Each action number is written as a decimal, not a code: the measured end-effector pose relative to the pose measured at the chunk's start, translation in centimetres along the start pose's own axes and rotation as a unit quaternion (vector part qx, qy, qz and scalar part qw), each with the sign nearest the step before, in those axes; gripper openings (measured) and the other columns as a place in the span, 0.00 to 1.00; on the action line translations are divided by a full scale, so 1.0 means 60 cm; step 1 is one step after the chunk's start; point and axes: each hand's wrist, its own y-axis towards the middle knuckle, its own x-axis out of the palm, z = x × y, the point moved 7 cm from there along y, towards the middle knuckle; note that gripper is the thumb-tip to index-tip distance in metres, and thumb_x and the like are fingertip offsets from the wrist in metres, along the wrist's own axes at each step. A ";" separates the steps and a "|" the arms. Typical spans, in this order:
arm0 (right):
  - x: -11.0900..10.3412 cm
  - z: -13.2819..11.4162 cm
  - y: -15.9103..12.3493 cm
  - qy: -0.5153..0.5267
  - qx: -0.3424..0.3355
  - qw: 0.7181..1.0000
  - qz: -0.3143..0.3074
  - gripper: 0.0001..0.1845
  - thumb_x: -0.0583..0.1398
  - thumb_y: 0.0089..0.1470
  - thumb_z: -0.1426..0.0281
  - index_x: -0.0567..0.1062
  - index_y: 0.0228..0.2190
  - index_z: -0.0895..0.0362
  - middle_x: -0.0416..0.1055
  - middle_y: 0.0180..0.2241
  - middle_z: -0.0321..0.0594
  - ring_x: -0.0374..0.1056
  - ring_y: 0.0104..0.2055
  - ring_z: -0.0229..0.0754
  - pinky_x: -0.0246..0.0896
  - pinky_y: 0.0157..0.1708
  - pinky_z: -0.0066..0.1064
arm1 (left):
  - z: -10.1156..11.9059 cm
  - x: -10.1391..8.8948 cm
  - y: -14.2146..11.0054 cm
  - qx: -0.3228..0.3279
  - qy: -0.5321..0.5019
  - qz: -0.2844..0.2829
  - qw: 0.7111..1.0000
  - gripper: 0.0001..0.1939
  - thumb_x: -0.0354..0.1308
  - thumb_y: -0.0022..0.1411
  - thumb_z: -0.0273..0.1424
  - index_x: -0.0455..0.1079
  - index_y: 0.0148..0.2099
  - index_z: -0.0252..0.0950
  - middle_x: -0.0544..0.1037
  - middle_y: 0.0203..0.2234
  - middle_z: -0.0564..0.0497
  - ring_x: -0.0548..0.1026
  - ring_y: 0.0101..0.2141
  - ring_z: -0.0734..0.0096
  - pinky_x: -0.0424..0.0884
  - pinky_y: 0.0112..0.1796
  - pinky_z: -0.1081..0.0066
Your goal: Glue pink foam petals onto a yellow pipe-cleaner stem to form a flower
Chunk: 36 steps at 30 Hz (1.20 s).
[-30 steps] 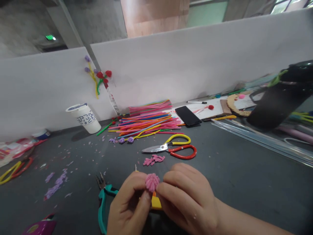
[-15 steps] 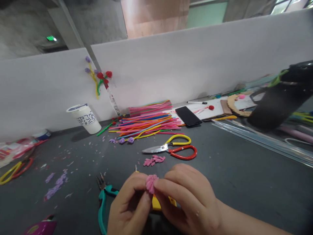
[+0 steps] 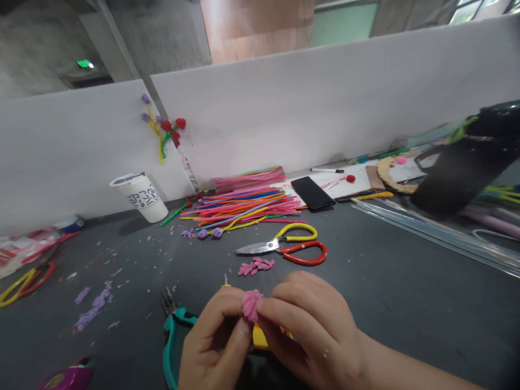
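Both my hands meet low in the middle of the view over a dark grey table (image 3: 385, 281). My left hand (image 3: 213, 346) and my right hand (image 3: 314, 330) pinch a small fuzzy pink flower head (image 3: 252, 304) between their fingertips. A yellow object (image 3: 260, 337) shows just beneath the flower, partly hidden by my fingers. Teal-handled pliers (image 3: 170, 336) lie right beside my left hand. A few loose pink petal pieces (image 3: 255, 265) rest on the table just beyond my fingers.
Scissors with a yellow and a red handle (image 3: 284, 246) lie past the petals. A heap of coloured pipe cleaners (image 3: 244, 203), a black phone (image 3: 312, 192) and a paper cup (image 3: 140, 196) stand near the white partition. A black bottle (image 3: 467, 162) is at right. Purple scraps (image 3: 93, 306) litter the left.
My right fingers have closed further over the pink flower head, which now shows less of its face. The hands stay in the same spot.
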 end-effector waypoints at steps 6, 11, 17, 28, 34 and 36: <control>-0.001 -0.002 0.002 0.002 -0.001 1.000 0.001 0.05 0.55 0.56 0.77 0.70 0.36 0.60 0.71 0.24 0.38 0.63 0.24 0.37 0.59 0.23 0.28 | 0.001 -0.001 0.000 -0.005 -0.002 0.001 1.000 0.03 0.66 0.53 0.34 0.77 0.28 0.42 0.76 0.25 0.53 0.72 0.28 0.69 0.67 0.32 0.76; -0.009 0.003 0.005 0.021 0.026 0.999 0.017 0.08 0.57 0.53 0.78 0.70 0.37 0.59 0.71 0.24 0.37 0.64 0.24 0.37 0.60 0.24 0.28 | 0.001 0.001 0.001 -0.016 -0.015 -0.005 1.000 0.03 0.65 0.53 0.34 0.78 0.29 0.42 0.75 0.24 0.52 0.72 0.28 0.69 0.67 0.33 0.74; -0.010 0.004 0.006 0.029 0.017 0.999 0.011 0.08 0.56 0.56 0.78 0.71 0.39 0.60 0.70 0.24 0.38 0.62 0.24 0.37 0.60 0.23 0.28 | -0.002 0.000 0.002 -0.016 -0.020 -0.003 1.000 0.03 0.65 0.53 0.33 0.79 0.31 0.42 0.75 0.25 0.52 0.71 0.27 0.69 0.66 0.30 0.75; -0.010 0.000 0.006 0.026 0.007 1.000 0.013 0.07 0.56 0.56 0.78 0.71 0.38 0.61 0.72 0.24 0.39 0.64 0.24 0.37 0.60 0.23 0.29 | 0.002 0.000 0.000 -0.002 -0.004 -0.003 1.000 0.03 0.65 0.53 0.34 0.78 0.29 0.42 0.76 0.25 0.52 0.72 0.28 0.70 0.67 0.31 0.76; -0.005 0.000 0.005 0.026 0.002 1.000 0.005 0.07 0.57 0.55 0.79 0.71 0.38 0.62 0.72 0.24 0.40 0.63 0.24 0.38 0.59 0.23 0.30 | 0.004 0.000 0.000 0.012 0.012 -0.003 1.000 0.04 0.65 0.54 0.34 0.78 0.29 0.41 0.76 0.25 0.53 0.72 0.29 0.70 0.67 0.33 0.76; -0.004 0.001 0.003 0.025 0.003 1.000 0.006 0.06 0.56 0.56 0.78 0.71 0.37 0.62 0.72 0.24 0.40 0.63 0.24 0.38 0.59 0.23 0.30 | 0.003 0.001 -0.001 0.014 0.008 -0.006 1.000 0.03 0.65 0.54 0.34 0.78 0.30 0.42 0.76 0.26 0.53 0.72 0.29 0.70 0.67 0.33 0.77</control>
